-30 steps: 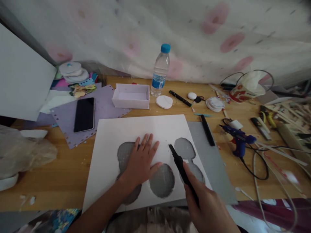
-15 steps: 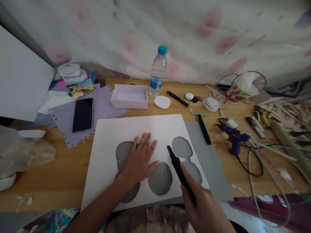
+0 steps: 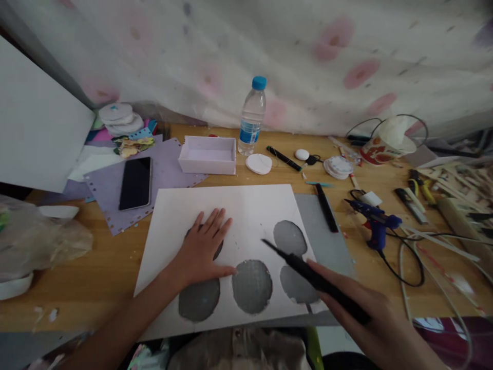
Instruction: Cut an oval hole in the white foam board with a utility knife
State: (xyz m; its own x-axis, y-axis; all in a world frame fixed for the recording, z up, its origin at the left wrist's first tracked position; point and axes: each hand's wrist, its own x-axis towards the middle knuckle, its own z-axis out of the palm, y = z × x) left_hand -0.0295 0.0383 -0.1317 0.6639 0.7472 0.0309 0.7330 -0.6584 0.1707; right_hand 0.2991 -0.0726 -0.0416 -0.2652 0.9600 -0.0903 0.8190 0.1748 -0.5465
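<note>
A white foam sheet [image 3: 246,210] with several round cut-outs lies on a grey mat [image 3: 325,244] on the wooden desk. My left hand [image 3: 202,246] presses flat on the sheet, fingers spread, partly covering one hole. My right hand [image 3: 379,318] grips a black pen-like cutting tool [image 3: 311,277] at the lower right. The tool's thin tip points left and hovers over the sheet between the round holes.
Behind the sheet stand a white open box [image 3: 208,154], a water bottle [image 3: 252,115] and a white disc [image 3: 259,163]. A phone [image 3: 135,182] lies on purple paper at left. A blue glue gun [image 3: 375,223], cables and hand tools crowd the right side.
My left hand slid left across the sheet. My right hand swung the tool from pointing away to pointing left, and drew back to the right.
</note>
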